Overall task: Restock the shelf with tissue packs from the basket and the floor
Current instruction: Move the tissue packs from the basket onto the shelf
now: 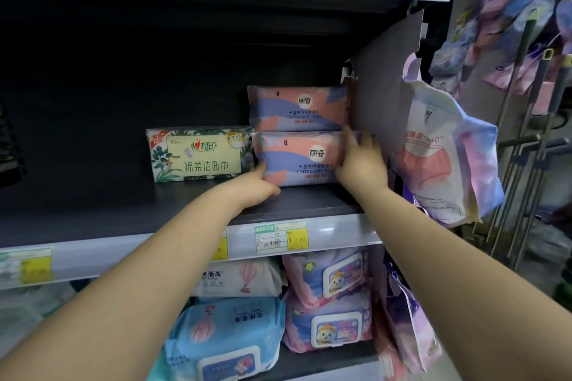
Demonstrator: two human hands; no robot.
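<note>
Two pink-and-purple tissue packs lie stacked at the right end of the dark middle shelf (130,213). The lower pack (298,159) is gripped at both ends: my left hand (255,187) holds its left lower corner, my right hand (360,164) wraps its right end. The upper pack (298,108) rests on top, touched by neither hand. A white pack with green leaves (198,158) sits just left of the stack, touching it. No basket or floor is in view.
A grey divider panel (387,83) stands right of the stack. A plastic bag of packs (439,158) hangs beyond it. Wet-wipe packs (328,300) fill the shelf below. Price tags (281,238) line the shelf edge. Left of the leafy pack the shelf is dark.
</note>
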